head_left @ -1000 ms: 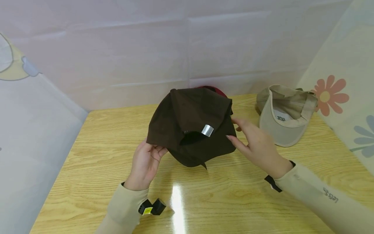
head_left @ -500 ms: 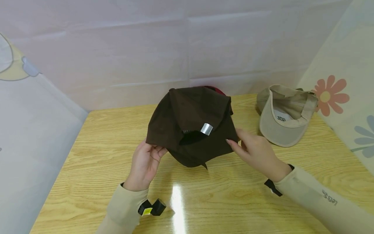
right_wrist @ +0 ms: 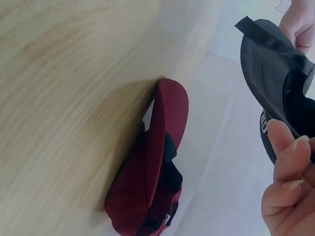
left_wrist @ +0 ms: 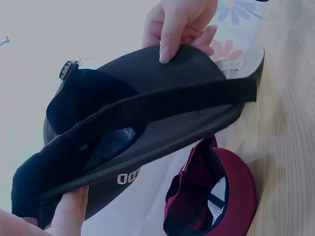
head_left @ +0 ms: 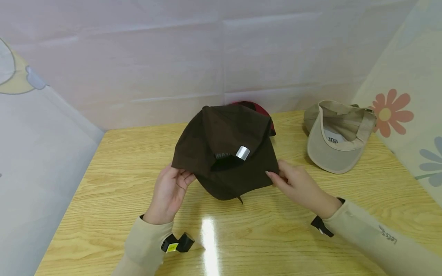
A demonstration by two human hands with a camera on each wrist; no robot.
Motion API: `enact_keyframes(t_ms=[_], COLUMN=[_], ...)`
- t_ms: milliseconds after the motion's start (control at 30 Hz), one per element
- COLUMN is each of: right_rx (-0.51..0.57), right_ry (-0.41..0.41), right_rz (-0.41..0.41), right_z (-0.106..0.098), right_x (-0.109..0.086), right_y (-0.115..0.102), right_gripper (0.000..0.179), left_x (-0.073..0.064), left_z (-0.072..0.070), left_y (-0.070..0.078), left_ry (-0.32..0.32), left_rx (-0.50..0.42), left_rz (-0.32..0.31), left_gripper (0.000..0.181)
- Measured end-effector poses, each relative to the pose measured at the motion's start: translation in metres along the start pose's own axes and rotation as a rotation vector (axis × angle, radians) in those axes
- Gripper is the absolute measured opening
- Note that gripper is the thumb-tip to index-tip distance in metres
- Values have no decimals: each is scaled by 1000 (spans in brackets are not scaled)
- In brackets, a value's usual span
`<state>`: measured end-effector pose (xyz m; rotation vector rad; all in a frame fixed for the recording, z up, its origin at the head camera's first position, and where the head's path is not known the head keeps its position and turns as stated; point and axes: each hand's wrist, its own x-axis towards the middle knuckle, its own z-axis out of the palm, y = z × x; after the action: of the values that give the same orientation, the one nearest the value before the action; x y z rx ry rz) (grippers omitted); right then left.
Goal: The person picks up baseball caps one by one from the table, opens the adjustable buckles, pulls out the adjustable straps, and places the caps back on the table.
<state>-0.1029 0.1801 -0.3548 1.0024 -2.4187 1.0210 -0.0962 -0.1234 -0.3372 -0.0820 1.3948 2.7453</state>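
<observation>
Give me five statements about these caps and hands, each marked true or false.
1. The left hand and right hand both hold the dark cap. True.
2. A beige cap lies on the table. True.
3. In the head view, the beige cap is the leftmost cap. False: it is the rightmost.
4. A red cap lies on the table. True.
5. The right hand grips the red cap. False: it grips the dark cap.
</observation>
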Motion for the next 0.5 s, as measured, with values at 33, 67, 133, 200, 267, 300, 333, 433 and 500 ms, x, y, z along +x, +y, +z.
enact_keyframes(t_ms=[33,67,133,200,267,300,333,433,500], right_rx=[13,25,47,66,80,91,101,138,163], right_ry=[-1,0,0,3,6,4,4,0,-7], right_rz=[2,5,9,13,21,28,32,54,72], right_z=[1,1,3,3,4,5,5,6,6], right_x=[0,-1,-1,-1,-2,-2,-2,-2,-2], right_y=[0,-1,-2,-3,-4,-5,-6,-7,-8], right_gripper=[21,18,16,14,13,12,12,6,2], left_x=[0,1,1,2,3,4,4,4,3], left_z=[0,0,0,0,0,0,0,0,0], left_y=[0,1,1,2,2,3,2,2,1], left_ry=[7,12,22,25,24,23,21,15,7], left_rx=[10,14,28,44,64,75,86,113,123], left_rz=[-6,-11,-21,-25,-26,-26,-25,-24,-19], left_gripper=[30,30,29,28,27,26,26,25,25])
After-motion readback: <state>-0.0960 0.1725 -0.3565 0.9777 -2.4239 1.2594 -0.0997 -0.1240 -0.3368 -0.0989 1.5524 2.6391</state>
